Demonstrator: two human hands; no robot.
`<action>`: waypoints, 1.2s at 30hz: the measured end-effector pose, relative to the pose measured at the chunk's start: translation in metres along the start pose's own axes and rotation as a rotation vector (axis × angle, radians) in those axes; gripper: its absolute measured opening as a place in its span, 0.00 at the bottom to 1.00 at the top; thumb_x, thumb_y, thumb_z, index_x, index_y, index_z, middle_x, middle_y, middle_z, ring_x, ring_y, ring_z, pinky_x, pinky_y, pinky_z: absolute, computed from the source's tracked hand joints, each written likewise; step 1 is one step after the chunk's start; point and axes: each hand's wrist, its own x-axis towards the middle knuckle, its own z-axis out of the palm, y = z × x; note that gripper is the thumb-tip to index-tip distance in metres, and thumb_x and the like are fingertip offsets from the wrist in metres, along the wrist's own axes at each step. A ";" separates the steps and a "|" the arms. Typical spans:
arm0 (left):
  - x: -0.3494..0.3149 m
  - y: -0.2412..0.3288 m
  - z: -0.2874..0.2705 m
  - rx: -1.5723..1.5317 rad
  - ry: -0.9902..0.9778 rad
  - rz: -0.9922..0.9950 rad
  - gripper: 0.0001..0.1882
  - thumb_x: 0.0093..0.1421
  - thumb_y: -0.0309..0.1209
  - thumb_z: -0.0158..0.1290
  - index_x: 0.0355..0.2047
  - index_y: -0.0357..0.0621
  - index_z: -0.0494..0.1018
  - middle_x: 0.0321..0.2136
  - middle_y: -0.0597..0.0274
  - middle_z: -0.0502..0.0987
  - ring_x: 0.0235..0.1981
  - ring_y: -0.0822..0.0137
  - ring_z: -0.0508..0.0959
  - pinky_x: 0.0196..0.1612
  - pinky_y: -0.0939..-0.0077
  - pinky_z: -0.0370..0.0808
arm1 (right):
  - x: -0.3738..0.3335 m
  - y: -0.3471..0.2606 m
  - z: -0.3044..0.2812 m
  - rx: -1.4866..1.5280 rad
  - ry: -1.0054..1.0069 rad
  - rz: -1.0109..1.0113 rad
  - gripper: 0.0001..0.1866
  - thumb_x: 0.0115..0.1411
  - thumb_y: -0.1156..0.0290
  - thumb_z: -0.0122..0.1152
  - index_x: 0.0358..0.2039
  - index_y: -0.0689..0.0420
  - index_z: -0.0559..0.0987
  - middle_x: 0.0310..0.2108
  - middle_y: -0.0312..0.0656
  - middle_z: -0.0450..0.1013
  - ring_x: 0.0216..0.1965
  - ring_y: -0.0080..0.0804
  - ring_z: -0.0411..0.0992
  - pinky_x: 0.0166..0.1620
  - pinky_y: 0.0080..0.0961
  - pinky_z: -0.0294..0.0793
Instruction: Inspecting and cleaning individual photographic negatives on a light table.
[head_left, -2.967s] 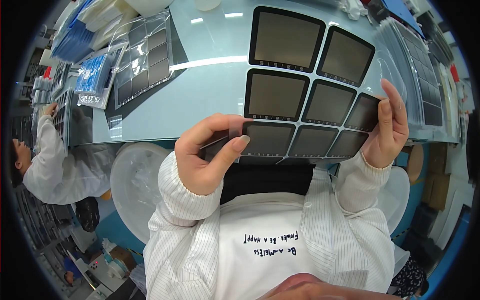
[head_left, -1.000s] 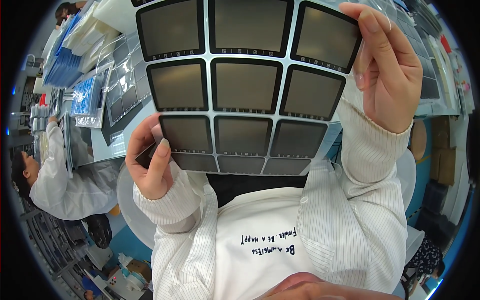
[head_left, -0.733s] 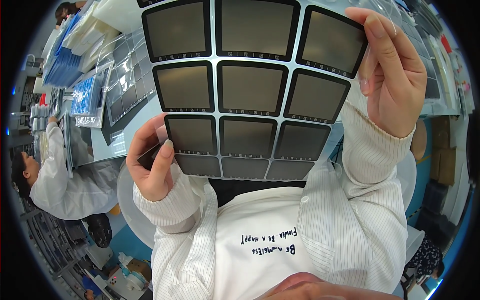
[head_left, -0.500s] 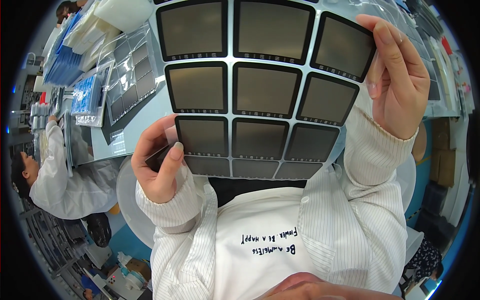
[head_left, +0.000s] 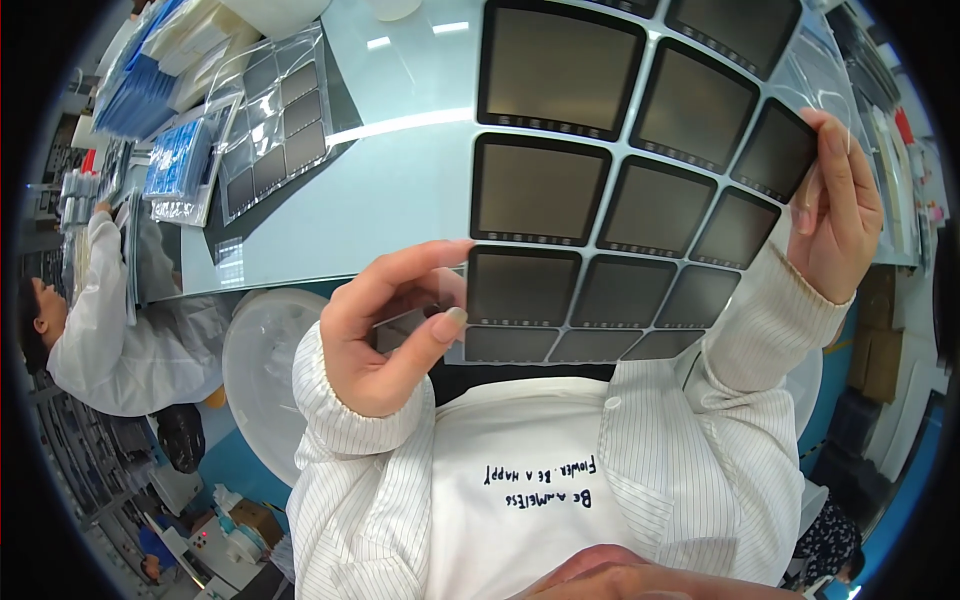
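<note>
Translucent sheet of dark, black-bordered rectangular panels point(head_left: 541, 190) — held up in both hands.
The bare left hand point(head_left: 372, 352) pinches its lower left edge, thumb in front; the bare right hand point(head_left: 842, 225) grips its right edge, higher up — before the chest, by the glossy pale-blue tabletop point(head_left: 400, 195).

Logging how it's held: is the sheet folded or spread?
Spread, where visible: left hand and right hand hold the sheet by opposite sides, dark panels showing. Its far edge is out of frame.
</note>
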 end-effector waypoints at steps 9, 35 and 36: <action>0.002 -0.002 0.007 0.036 -0.102 0.015 0.22 0.55 0.16 0.50 0.52 0.31 0.65 0.28 0.60 0.74 0.28 0.75 0.74 0.36 0.84 0.72 | 0.000 -0.006 -0.012 0.051 -0.022 0.044 0.13 0.65 0.71 0.48 0.44 0.64 0.77 0.23 0.35 0.76 0.11 0.09 0.55 0.18 0.06 0.52; -0.005 -0.003 -0.010 0.134 0.099 0.058 0.20 0.54 0.15 0.49 0.49 0.28 0.68 0.23 0.62 0.73 0.24 0.77 0.72 0.32 0.87 0.69 | 0.045 -0.005 -0.016 -0.015 0.025 -0.117 0.15 0.66 0.72 0.43 0.49 0.62 0.74 0.43 0.43 0.75 0.14 0.11 0.60 0.20 0.00 0.58; -0.006 -0.002 -0.011 0.117 0.124 0.061 0.20 0.54 0.15 0.49 0.49 0.28 0.68 0.23 0.62 0.73 0.24 0.77 0.72 0.31 0.87 0.68 | 0.045 -0.006 -0.006 -0.061 0.077 -0.163 0.15 0.67 0.72 0.43 0.48 0.62 0.75 0.37 0.41 0.77 0.14 0.10 0.60 0.19 0.00 0.57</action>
